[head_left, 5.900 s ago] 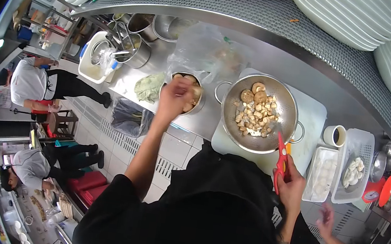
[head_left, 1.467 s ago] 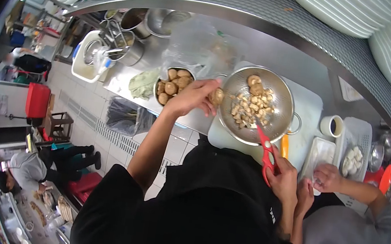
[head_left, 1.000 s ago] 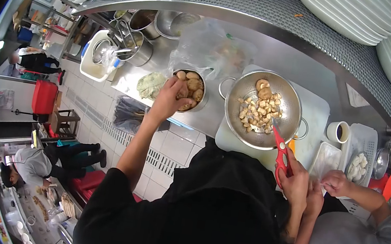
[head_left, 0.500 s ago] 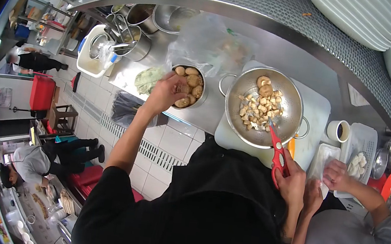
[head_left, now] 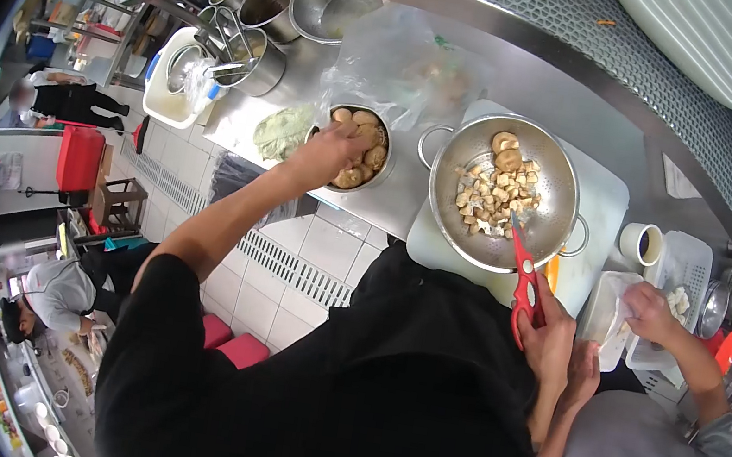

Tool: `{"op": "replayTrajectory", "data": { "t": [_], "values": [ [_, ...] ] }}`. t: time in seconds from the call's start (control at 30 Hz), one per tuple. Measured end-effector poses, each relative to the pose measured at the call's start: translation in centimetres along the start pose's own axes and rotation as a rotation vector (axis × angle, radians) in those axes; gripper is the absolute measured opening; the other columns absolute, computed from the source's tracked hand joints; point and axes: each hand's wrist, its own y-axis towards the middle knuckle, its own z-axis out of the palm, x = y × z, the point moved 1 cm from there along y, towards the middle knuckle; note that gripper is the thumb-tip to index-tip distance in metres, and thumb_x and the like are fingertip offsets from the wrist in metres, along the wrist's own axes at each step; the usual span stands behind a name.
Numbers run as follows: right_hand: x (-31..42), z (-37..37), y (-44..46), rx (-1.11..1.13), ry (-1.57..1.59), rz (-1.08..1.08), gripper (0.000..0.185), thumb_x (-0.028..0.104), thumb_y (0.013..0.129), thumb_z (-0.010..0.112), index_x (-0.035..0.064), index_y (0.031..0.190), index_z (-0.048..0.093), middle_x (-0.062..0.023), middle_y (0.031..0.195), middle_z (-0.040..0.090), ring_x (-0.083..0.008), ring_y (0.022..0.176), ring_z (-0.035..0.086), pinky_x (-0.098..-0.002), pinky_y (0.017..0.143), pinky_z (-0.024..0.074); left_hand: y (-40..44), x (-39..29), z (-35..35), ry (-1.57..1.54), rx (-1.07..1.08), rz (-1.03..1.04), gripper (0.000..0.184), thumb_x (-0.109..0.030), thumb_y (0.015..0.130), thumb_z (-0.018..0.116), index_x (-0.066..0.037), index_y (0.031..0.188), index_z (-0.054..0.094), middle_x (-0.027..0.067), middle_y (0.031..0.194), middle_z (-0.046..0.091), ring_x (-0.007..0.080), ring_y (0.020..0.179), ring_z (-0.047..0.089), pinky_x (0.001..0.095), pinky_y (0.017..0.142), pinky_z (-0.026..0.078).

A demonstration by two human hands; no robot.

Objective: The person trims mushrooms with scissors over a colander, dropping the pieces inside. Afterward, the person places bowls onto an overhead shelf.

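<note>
My left hand [head_left: 331,156] reaches over the rim of a round metal pot [head_left: 383,167] that holds whole brown mushrooms [head_left: 373,157]. Its fingers bend down among them and seem to close on one, though the fingertips are partly hidden. My right hand [head_left: 548,334] grips red-handled scissors [head_left: 523,274], with the blades pointing into a two-handled metal colander [head_left: 559,186]. Cut mushroom pieces [head_left: 494,198] lie in the colander, with whole mushrooms [head_left: 507,153] at their far side. The colander rests on a white cutting board [head_left: 598,205].
To my right, a co-worker's hands [head_left: 651,313] hold a white container [head_left: 603,304]. A cup of dark liquid [head_left: 640,244] stands behind it. Leafy greens [head_left: 282,133] and a plastic bag [head_left: 398,69] flank the pot. A steel shelf [head_left: 471,14] with stacked plates [head_left: 719,44] runs overhead.
My left hand has moved farther into the pot, toward its far side. My right hand and the scissors stay at the colander. The view has shifted slightly, and the co-worker's container is tilted more.
</note>
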Motion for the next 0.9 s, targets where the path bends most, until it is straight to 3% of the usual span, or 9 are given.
{"op": "replayTrajectory", "data": {
  "t": [0.13, 0.37, 0.47, 0.57, 0.63, 0.73, 0.8, 0.9],
  "values": [
    [-0.5, 0.8, -0.1, -0.004, 0.052, 0.036, 0.064, 0.012, 0.08, 0.075, 0.0109, 0.142, 0.057, -0.0207, 0.09, 0.068, -0.032, 0.07, 0.066, -0.0403, 0.072, 0.0543, -0.9, 0.5, 2.1, 0.288, -0.071, 0.094, 0.044, 0.002, 0.081, 0.063, -0.007, 0.123, 0.058, 0.0164, 0.112, 0.055, 0.0369, 0.112, 0.056, 0.0447, 0.092, 0.05],
    [-0.7, 1.5, -0.3, -0.027, 0.108, -0.001, 0.066, 0.01, 0.079, 0.077, 0.0115, 0.142, 0.057, -0.0195, 0.088, 0.068, -0.032, 0.071, 0.065, -0.0398, 0.071, 0.0536, -0.6, -0.5, 3.3, 0.378, 0.11, 0.026, 0.034, 0.003, 0.082, 0.06, -0.006, 0.115, 0.058, 0.0182, 0.114, 0.053, 0.036, 0.113, 0.058, 0.0446, 0.092, 0.051],
    [-1.1, 1.4, -0.1, -0.049, 0.131, -0.037, 0.067, 0.011, 0.078, 0.077, 0.0113, 0.142, 0.057, -0.019, 0.086, 0.067, -0.0313, 0.069, 0.064, -0.0402, 0.07, 0.053, 0.2, -0.9, 2.6, 0.521, 0.131, 0.059, 0.029, -0.005, 0.085, 0.062, -0.005, 0.114, 0.062, 0.0184, 0.113, 0.057, 0.0333, 0.118, 0.056, 0.0391, 0.083, 0.058],
    [-1.0, 0.4, -0.4, -0.093, 0.131, -0.032, 0.065, 0.013, 0.079, 0.077, 0.0108, 0.141, 0.058, -0.0191, 0.087, 0.068, -0.0325, 0.071, 0.066, -0.0412, 0.071, 0.0535, 1.7, -3.0, 0.6, 0.568, 0.203, 0.1, 0.022, -0.008, 0.087, 0.062, -0.005, 0.107, 0.069, 0.0192, 0.107, 0.066, 0.0336, 0.107, 0.066, 0.0403, 0.08, 0.059],
    [-1.5, -0.2, -0.6, -0.13, 0.136, -0.057, 0.063, 0.014, 0.079, 0.077, 0.0106, 0.139, 0.059, -0.0201, 0.089, 0.068, -0.0338, 0.072, 0.067, -0.0421, 0.071, 0.0546, 3.2, -4.8, -2.5, 0.5, 0.371, -0.28, 0.017, -0.012, 0.088, 0.062, -0.005, 0.099, 0.072, 0.0205, 0.099, 0.072, 0.0352, 0.093, 0.072, 0.0431, 0.077, 0.059],
    [-2.3, -0.3, -0.8, -0.185, 0.135, -0.059, 0.062, 0.014, 0.079, 0.077, 0.0096, 0.138, 0.06, -0.0203, 0.088, 0.068, -0.0329, 0.071, 0.067, -0.0417, 0.07, 0.055, 3.7, -9.2, -6.2, 0.419, 0.059, -0.219, 0.014, -0.01, 0.089, 0.061, -0.003, 0.094, 0.071, 0.0196, 0.093, 0.073, 0.0388, 0.087, 0.072, 0.0472, 0.077, 0.058],
    [-2.4, -0.4, -0.9, -0.179, 0.151, -0.032, 0.061, 0.014, 0.079, 0.076, 0.0085, 0.138, 0.06, -0.0202, 0.086, 0.068, -0.0326, 0.07, 0.067, -0.0417, 0.07, 0.0548, 5.6, -11.3, -4.9, 0.074, -0.223, 0.058, 0.015, -0.006, 0.087, 0.06, -0.004, 0.098, 0.069, 0.0185, 0.093, 0.072, 0.0405, 0.087, 0.07, 0.05, 0.079, 0.056],
    [-2.0, -0.7, -0.6, -0.194, 0.168, -0.037, 0.064, 0.008, 0.077, 0.076, 0.0065, 0.139, 0.059, -0.0186, 0.078, 0.063, -0.0274, 0.063, 0.06, -0.0369, 0.066, 0.0514, 10.6, -13.5, 0.6, 0.097, -0.224, 0.452, 0.025, -0.007, 0.083, 0.061, -0.008, 0.106, 0.068, 0.013, 0.106, 0.068, 0.034, 0.106, 0.063, 0.0481, 0.086, 0.051]
  ]
}}
